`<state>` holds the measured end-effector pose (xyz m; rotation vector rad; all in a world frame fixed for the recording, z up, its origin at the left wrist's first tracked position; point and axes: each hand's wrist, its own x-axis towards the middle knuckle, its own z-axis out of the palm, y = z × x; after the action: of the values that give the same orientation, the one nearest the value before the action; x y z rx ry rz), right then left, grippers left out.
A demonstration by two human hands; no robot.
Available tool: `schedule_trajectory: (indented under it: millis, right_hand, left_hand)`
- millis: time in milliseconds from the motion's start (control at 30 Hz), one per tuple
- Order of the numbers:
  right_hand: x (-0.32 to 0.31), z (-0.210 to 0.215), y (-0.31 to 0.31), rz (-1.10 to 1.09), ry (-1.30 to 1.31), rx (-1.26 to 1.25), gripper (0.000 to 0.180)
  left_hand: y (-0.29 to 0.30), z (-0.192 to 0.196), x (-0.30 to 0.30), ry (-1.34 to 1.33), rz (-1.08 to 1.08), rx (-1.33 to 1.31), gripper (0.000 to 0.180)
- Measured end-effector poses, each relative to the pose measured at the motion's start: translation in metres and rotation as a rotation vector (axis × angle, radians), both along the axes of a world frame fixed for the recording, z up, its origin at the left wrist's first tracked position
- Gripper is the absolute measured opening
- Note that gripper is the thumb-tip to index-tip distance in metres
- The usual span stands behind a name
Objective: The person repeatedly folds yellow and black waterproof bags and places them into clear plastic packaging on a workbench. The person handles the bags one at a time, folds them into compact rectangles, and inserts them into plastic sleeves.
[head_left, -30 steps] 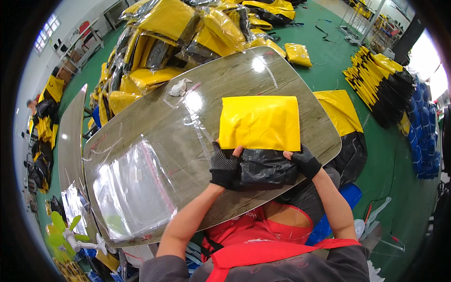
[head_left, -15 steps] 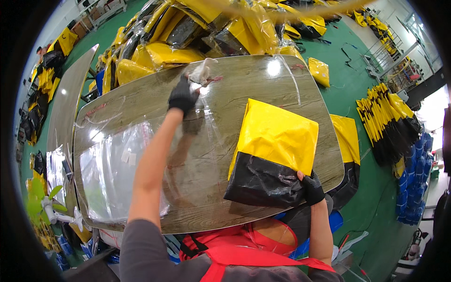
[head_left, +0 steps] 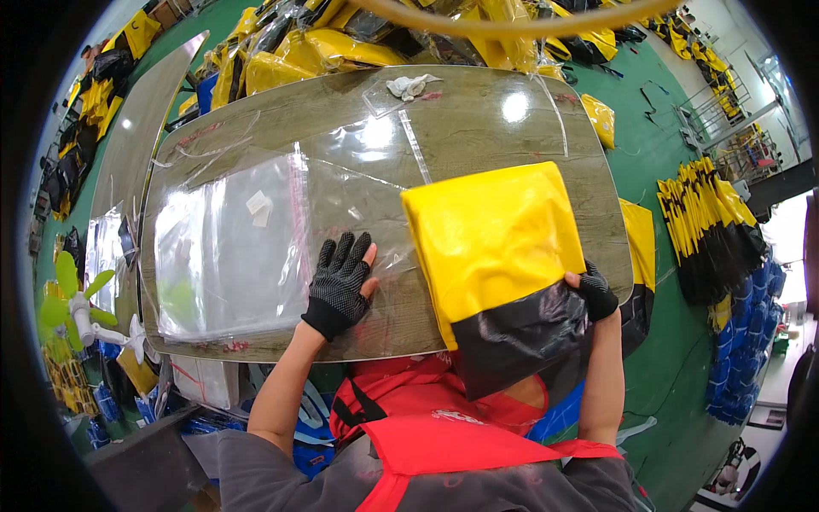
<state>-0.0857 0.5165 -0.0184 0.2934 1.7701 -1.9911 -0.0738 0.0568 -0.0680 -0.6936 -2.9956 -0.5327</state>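
My left hand point(head_left: 339, 286), in a black dotted glove with bare fingertips, lies spread on a clear plastic bag point(head_left: 363, 205) near the front edge of the table. Just left of it is a stack of clear plastic bags point(head_left: 230, 247), with a small white paper piece point(head_left: 258, 207) on it. On the right, my right hand point(head_left: 595, 288), gloved the same way, grips the right side of a folded yellow-and-black tarpaulin point(head_left: 499, 247), thumb on top and fingers mostly hidden. Its black lower end hangs past the table's front edge.
A crumpled white rag point(head_left: 412, 85) lies at the far side of the wood-grain table point(head_left: 486, 119). Behind rises a heap of bagged yellow-and-black bundles point(head_left: 299, 60). A small green fan point(head_left: 79, 307) stands at left. Folded yellow-and-black pieces point(head_left: 708, 226) line the floor at right.
My left hand has come back from the white rag at the far side to the near middle, leaving the rag there. The clear bag lies spread out, and the tarpaulin has shifted over the front edge.
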Motion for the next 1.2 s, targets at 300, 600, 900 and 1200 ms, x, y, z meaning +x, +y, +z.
schedule_trajectory:
  millis: [300,600,900,1200]
  right_hand:
    - [0.027,0.018,-0.011,0.051,0.003,0.115,0.054]
    - [0.035,0.005,-0.007,0.027,-0.037,0.052,0.052]
    - [0.041,0.008,-0.006,0.007,-0.007,0.063,0.051]
    - [0.075,-0.023,-0.136,0.218,-0.132,0.010,0.060]
  left_hand:
    - [0.000,-0.002,0.006,0.057,0.001,-0.006,0.057]
    - [-0.005,-0.003,0.010,0.051,-0.037,0.004,0.057]
    - [-0.011,-0.010,0.008,-0.017,-0.014,0.134,0.048]
    - [-0.037,0.056,-0.008,-0.167,-0.096,0.362,0.042]
